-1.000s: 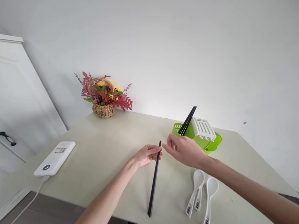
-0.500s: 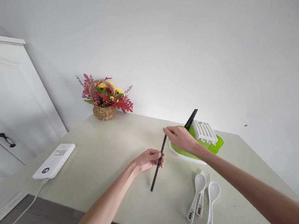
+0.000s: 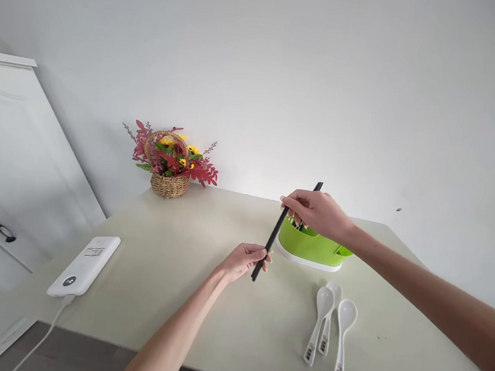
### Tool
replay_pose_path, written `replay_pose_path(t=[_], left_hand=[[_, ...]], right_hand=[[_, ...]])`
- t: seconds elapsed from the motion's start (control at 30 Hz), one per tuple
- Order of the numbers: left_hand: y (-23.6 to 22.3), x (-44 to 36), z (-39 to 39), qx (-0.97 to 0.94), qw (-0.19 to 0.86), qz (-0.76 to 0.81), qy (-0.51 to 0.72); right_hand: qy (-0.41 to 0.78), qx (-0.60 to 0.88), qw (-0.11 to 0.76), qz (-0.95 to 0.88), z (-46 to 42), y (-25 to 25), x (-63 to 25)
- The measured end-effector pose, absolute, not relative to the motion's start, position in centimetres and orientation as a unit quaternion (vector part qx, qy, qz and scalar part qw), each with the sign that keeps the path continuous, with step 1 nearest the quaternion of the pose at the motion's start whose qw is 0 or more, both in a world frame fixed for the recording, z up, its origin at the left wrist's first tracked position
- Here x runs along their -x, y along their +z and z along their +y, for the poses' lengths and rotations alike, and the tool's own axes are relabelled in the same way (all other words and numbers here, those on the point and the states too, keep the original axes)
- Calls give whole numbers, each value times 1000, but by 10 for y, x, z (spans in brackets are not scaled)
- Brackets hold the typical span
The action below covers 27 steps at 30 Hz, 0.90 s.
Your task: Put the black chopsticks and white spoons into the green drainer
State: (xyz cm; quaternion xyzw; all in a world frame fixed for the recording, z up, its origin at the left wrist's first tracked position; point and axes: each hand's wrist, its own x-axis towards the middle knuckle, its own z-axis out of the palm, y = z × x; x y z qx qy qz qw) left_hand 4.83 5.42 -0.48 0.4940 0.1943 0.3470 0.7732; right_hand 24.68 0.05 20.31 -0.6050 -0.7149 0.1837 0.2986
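My left hand (image 3: 245, 261) is closed around the lower part of black chopsticks (image 3: 274, 232), held slanted above the table. More than one stick seems to lie in the bundle. Pinching its upper end is my right hand (image 3: 316, 209), which hangs in front of a green cutlery holder (image 3: 307, 248) with a white base. Dark tips of other chopsticks (image 3: 319, 186) stick up behind the right hand from the holder. The hand and forearm hide much of the holder's top.
Three white spoons (image 3: 347, 315) lie on the table (image 3: 167, 271), nearer to me than the holder. A wicker basket (image 3: 169, 185) of artificial flowers stands by the wall. At left lies a white power bank (image 3: 85, 266) with a cable, beside a white cabinet (image 3: 23, 173).
My right hand has moved slightly right and up, still at the top end. The held chopsticks have shifted up and look thicker now. The left hand has barely moved.
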Motion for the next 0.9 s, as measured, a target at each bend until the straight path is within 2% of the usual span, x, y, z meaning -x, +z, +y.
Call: replay_pose_path(t=[0.17, 0.27, 0.33, 0.43, 0.53, 0.9], left_hand=[[-8, -49, 56, -509, 759, 215, 343], [-11, -49, 60, -473, 757, 255, 372], [-12, -49, 62, -439, 757, 271, 401], [-11, -49, 66, -357, 772, 272, 450], [-8, -48, 69, -257, 795, 259, 485], [-1, -40, 75, -120, 816, 210, 525]], right_hand=[[114, 613, 394, -675, 3, 236, -283], [67, 606, 483, -628, 4, 259, -309], [19, 612, 509, -605, 2, 270, -323], [-30, 638, 487, -596, 2, 275, -333], [-28, 654, 451, -607, 11, 262, -337], [95, 649, 310, -688, 70, 203, -332]])
